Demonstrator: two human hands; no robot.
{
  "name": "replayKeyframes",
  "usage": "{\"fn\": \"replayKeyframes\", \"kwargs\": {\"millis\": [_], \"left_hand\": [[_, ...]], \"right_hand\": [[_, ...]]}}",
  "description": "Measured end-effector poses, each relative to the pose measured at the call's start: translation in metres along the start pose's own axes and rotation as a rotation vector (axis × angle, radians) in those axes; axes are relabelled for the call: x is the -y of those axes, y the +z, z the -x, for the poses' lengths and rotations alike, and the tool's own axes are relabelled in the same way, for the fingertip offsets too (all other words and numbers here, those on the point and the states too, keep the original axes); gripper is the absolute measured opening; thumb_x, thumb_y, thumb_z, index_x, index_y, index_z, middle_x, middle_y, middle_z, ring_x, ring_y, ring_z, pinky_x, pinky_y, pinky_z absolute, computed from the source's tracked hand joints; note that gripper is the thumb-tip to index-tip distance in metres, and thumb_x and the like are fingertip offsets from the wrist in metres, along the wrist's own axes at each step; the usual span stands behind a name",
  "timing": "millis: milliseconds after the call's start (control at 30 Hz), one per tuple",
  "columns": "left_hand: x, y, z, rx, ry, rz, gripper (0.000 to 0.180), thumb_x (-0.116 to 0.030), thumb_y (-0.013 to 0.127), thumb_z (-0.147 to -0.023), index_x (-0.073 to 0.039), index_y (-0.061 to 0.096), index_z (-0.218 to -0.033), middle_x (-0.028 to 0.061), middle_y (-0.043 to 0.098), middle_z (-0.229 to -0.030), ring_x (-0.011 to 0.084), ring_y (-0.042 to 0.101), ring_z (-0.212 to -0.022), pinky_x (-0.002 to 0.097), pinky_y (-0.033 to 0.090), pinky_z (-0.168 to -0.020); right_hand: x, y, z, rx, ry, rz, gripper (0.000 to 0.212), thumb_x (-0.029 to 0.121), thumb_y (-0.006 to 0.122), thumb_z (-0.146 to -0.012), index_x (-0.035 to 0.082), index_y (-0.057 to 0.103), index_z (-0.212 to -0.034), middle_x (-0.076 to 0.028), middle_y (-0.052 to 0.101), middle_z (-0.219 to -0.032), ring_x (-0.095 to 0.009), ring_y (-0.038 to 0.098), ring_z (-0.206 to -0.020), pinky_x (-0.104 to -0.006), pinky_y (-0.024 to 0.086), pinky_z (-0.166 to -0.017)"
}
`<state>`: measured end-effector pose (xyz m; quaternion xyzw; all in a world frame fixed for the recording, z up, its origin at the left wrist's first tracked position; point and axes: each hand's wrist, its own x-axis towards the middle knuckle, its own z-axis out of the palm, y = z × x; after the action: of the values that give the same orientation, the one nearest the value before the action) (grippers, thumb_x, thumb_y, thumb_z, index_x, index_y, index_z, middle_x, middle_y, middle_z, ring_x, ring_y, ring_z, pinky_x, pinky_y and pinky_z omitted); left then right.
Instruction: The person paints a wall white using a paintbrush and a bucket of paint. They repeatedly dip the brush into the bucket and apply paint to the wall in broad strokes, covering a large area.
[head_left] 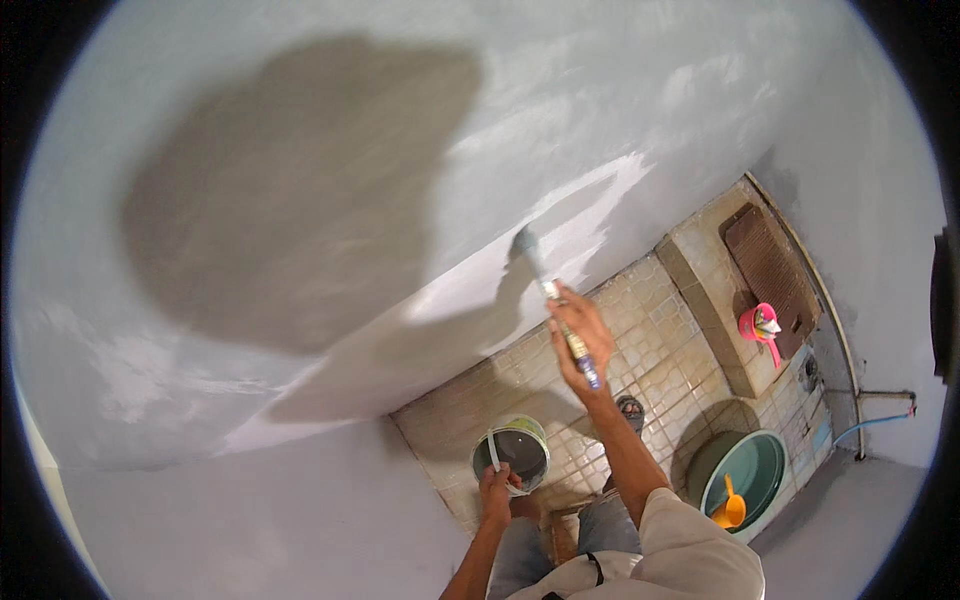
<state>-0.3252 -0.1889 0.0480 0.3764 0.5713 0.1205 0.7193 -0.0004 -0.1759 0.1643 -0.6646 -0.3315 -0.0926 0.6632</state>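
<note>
Right hand (583,335) grasps the brush (550,289), fingers wrapped round it. Long axis slants from the palm out past the fingertips; bristles (524,241) lie ahead and left of them at the wall (590,215), contact uncertain. Right hand is nearer, forearm outstretched. Left hand (497,490), lower and left of the right fingers, grips the bucket (545,438) at its near edge.

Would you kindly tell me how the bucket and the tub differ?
The bucket looks smaller, the tub wider. The left hand grips the bucket's white handle; no hand touches the tub. The bucket looks dark grey inside, the tub green, with an orange dipper at its near edge. Both are round and open-topped.
</note>
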Motion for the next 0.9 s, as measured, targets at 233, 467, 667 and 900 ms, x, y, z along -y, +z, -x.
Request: {"fn": "replayKeyframes", "kwargs": {"millis": [233,467,667,900], "left_hand": [[-0.002,-0.016,-0.007,-0.035,-0.019,-0.127,0.013,-0.019,0.056,-0.103,-0.006,0.055,-0.098,0.0066,0.058,-0.072,0.0198,0.057,-0.069,0.0384,0.049,-0.074],[-0.020,-0.045,-0.001,-0.055,0.018,-0.083,0.011,-0.016,0.057,-0.102,-0.005,0.055,-0.099,0.0088,0.058,-0.077,0.0210,0.058,-0.071,0.0420,0.051,-0.078],[-0.011,-0.060,-0.017,-0.045,-0.013,-0.039,0.012,-0.016,0.057,-0.101,-0.005,0.055,-0.096,0.0077,0.058,-0.077,0.0203,0.059,-0.072,0.0397,0.052,-0.078],[-0.015,-0.056,-0.016,-0.043,-0.042,0.022,0.014,-0.019,0.060,-0.100,-0.005,0.059,-0.096,0.0064,0.061,-0.077,0.0185,0.060,-0.074,0.0343,0.051,-0.077]], "right_hand": [[0.007,0.026,0.028,0.182,-0.007,-0.196,0.031,0.004,0.072,-0.084,0.009,0.076,-0.114,-0.016,0.070,-0.124,-0.026,0.068,-0.104,-0.0383,0.058,-0.085],[-0.026,-0.060,-0.047,-0.041,0.318,-0.075,0.027,0.018,0.069,-0.092,0.010,0.074,-0.118,-0.014,0.070,-0.123,-0.022,0.066,-0.110,-0.0378,0.053,-0.093],[-0.048,-0.068,-0.054,-0.237,0.261,-0.030,0.028,0.013,0.069,-0.094,0.007,0.070,-0.122,-0.013,0.070,-0.121,-0.022,0.066,-0.108,-0.0359,0.054,-0.092],[0.010,0.040,0.017,-0.077,-0.038,-0.032,0.029,0.007,0.071,-0.088,0.008,0.074,-0.117,-0.015,0.069,-0.127,-0.028,0.068,-0.108,-0.0412,0.055,-0.091]]}}
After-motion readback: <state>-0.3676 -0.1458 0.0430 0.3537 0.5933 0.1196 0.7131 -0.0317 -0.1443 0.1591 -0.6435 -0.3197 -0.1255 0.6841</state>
